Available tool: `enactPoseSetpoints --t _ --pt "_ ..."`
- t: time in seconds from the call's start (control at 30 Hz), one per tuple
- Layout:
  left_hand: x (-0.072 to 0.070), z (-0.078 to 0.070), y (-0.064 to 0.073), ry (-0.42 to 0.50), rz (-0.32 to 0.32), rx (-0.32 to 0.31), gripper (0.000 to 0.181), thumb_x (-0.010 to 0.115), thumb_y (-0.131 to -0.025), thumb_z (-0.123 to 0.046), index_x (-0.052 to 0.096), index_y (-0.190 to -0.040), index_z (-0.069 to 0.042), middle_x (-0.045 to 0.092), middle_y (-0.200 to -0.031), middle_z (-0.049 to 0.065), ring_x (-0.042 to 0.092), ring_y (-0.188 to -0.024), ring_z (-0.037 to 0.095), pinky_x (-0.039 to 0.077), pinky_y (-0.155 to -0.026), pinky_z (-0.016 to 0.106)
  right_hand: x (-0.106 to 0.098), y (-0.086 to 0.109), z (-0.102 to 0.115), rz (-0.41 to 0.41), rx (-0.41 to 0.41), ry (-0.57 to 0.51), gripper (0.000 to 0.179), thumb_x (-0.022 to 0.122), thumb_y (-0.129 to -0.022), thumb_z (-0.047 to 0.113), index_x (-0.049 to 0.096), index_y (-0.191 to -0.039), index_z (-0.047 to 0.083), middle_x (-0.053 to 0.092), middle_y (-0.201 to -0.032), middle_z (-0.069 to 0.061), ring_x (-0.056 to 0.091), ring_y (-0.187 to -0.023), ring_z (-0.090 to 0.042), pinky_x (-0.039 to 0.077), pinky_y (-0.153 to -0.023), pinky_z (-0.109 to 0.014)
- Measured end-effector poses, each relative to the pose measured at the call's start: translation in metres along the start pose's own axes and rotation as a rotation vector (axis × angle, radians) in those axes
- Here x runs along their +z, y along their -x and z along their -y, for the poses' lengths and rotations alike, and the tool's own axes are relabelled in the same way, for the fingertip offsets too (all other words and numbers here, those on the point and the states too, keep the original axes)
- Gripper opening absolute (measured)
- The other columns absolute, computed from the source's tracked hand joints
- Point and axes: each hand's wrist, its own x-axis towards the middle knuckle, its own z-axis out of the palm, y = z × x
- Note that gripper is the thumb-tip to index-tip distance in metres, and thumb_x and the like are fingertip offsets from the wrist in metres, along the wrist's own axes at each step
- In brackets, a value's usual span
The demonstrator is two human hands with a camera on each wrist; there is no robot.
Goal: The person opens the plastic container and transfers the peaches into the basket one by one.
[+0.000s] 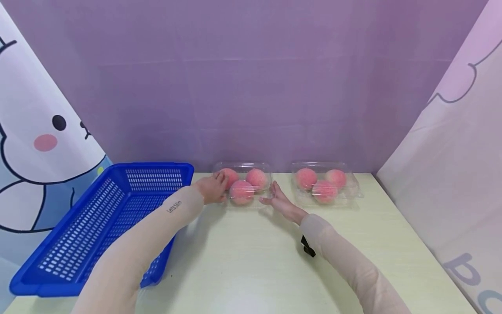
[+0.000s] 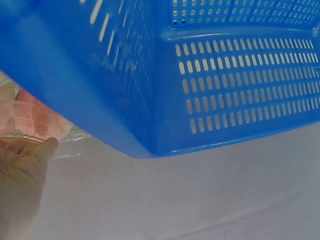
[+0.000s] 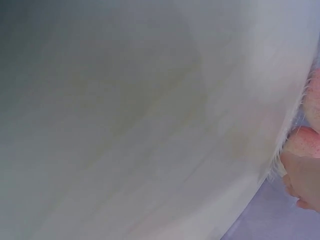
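A clear plastic box (image 1: 242,165) with pink peaches (image 1: 242,192) inside stands at the back middle of the table in the head view. My left hand (image 1: 212,187) rests against its left side, fingers reaching over that edge. In the left wrist view the left hand (image 2: 20,185) touches the box below a reddish peach (image 2: 37,117). On the box's right side is my right hand (image 1: 283,204), thumb apart from the fingers; whether it touches the plastic is unclear. The right wrist view is mostly covered by pale cloth (image 3: 150,120), with the hand (image 3: 302,180) near a peach (image 3: 303,142).
A second clear box (image 1: 319,165) of peaches stands to the right, near the back edge. At the left lies a large blue perforated basket (image 1: 129,192), partly behind the left sleeve (image 1: 153,235). A purple curtain (image 1: 251,87) hangs behind the pale table (image 1: 243,261).
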Motion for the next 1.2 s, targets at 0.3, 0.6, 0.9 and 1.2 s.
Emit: enactPoseSetpoints --t 0.3,0.6,0.9,1.2 --pt "0.001 -0.004 0.002 -0.206 0.014 0.032 0.055 0.037 -0.098 -0.029 0.028 -0.14 0.006 0.033 -0.142 0.025 0.038 -0.129 0.038 0.037 -0.103 0.04 -0.001 -0.003 -0.002 0.005 -0.043 0.002 0.097 0.06 -0.087 0.016 -0.019 -0.144 0.01 -0.01 -0.154 -0.008 -0.005 -0.142 -0.027 0.005 -0.114 -0.046" --pt "0.002 -0.01 0.004 -0.19 0.002 -0.001 0.052 0.044 -0.096 -0.016 0.026 -0.141 0.005 0.033 -0.142 0.027 0.036 -0.129 0.039 0.04 -0.101 0.04 -0.003 -0.002 -0.002 0.07 -0.034 -0.023 0.097 0.057 -0.089 0.017 -0.023 -0.143 0.016 -0.014 -0.154 -0.003 -0.009 -0.142 -0.022 0.002 -0.113 -0.049" --pt "0.0 -0.01 0.003 -0.195 -0.021 -0.016 0.053 0.045 -0.095 -0.015 0.026 -0.14 0.005 0.034 -0.141 0.027 0.037 -0.129 0.038 0.04 -0.101 0.04 -0.006 -0.005 0.001 0.061 -0.04 -0.008 0.097 0.058 -0.088 0.016 -0.023 -0.143 0.015 -0.013 -0.154 -0.006 -0.008 -0.142 -0.023 0.002 -0.113 -0.048" --pt "0.0 -0.01 0.003 -0.135 -0.023 -0.012 0.053 0.043 -0.096 -0.018 0.027 -0.14 0.005 0.032 -0.142 0.028 0.036 -0.13 0.039 0.038 -0.103 0.041 -0.006 0.001 0.005 0.071 -0.03 -0.01 0.096 0.056 -0.089 0.014 -0.023 -0.142 0.012 -0.014 -0.153 -0.008 -0.009 -0.141 -0.025 0.001 -0.113 -0.048"
